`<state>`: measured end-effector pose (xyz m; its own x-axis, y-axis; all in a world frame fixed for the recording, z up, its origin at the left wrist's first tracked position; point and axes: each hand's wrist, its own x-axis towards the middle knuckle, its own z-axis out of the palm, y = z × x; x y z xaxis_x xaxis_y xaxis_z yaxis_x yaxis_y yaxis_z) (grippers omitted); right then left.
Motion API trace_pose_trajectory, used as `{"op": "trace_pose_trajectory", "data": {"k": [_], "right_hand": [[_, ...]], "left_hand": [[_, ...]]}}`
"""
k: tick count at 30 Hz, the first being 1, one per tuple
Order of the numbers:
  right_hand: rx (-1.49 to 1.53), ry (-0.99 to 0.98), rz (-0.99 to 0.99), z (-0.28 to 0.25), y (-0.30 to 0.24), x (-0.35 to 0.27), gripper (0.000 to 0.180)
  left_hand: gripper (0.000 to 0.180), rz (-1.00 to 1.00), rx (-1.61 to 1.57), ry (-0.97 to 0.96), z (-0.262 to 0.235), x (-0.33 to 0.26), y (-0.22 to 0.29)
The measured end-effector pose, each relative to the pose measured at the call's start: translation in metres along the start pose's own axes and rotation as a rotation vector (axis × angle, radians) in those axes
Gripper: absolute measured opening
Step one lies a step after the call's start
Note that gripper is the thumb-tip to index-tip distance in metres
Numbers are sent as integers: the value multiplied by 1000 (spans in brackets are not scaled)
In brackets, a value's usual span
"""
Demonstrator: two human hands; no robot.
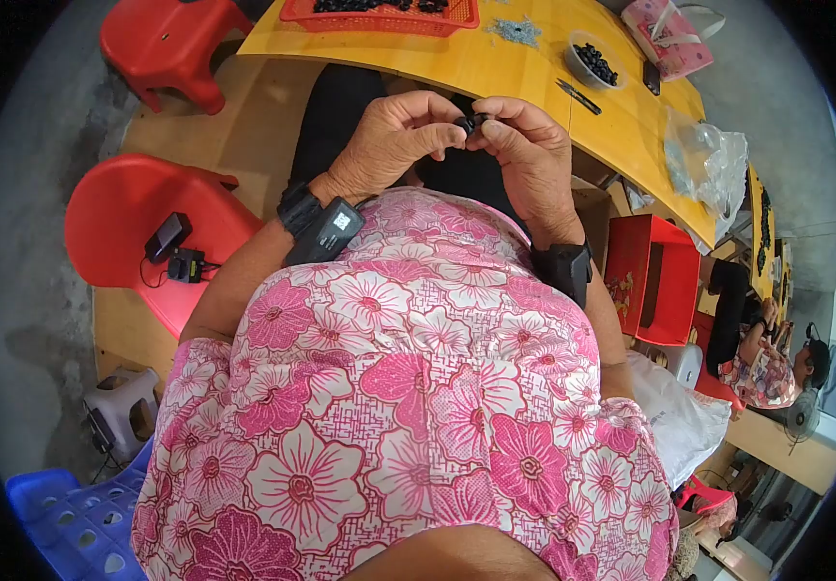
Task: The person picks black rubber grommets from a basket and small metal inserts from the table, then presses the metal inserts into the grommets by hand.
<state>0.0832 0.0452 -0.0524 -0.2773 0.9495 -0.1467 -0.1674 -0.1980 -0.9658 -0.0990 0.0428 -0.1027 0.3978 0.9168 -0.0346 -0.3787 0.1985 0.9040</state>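
Both hands are raised in front of the chest, over the lap. The left hand (pixel 394 140) and right hand (pixel 524 145) meet fingertip to fingertip. Between them sits a small black part (pixel 471 123), pinched from both sides. Left fingers (pixel 432 143) are curled narrow, thumb and forefinger closed on the part. Right fingers (pixel 497 131) are bunched narrow too, closed on the same part from the other side. Whether the part is one piece or two pressed together cannot be told; it is too small.

Progress, as a judgement: one piece is in hand and mid-handling. Beyond the fingertips a red basket (pixel 379 14) holds many dark pieces. Up and to the right of the right fingers, a small bowl (pixel 592 60) also holds dark pieces. Which lot is finished and which is waiting cannot be told, so the share done is unknown. Plenty of pieces lie in both.

Surface: a yellow wooden table (pixel 495 68), its curved edge just beyond the fingers. Between bowl and fingers lies a thin dark tool (pixel 577 95). Farther right a clear plastic bag (pixel 708 160) lies crumpled, and a pink bag (pixel 669 34) sits past the bowl.

Room: grey concrete floor. Red plastic chair (pixel 137 232) well to the left of the left hand, with a small black device and cable on the seat. Red box (pixel 655 276) below the right wrist. Another person (pixel 776 358) sits far off to the right.
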Motion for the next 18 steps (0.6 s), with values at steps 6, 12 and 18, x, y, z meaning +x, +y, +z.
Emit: {"op": "trace_pose_trajectory", "data": {"k": [6, 12, 18], "right_hand": [[-14, 1, -5, 2, -1, 0, 20], [-74, -7, -21, 3, -2, 0, 19], [-125, -33, -66, 3, -1, 1, 20]], "left_hand": [[21, 4, -10, -4, -1, -1, 0], [20, -6, -26, -19, -1, -2, 1], [19, -3, -12, -14, -1, -2, 0]]}}
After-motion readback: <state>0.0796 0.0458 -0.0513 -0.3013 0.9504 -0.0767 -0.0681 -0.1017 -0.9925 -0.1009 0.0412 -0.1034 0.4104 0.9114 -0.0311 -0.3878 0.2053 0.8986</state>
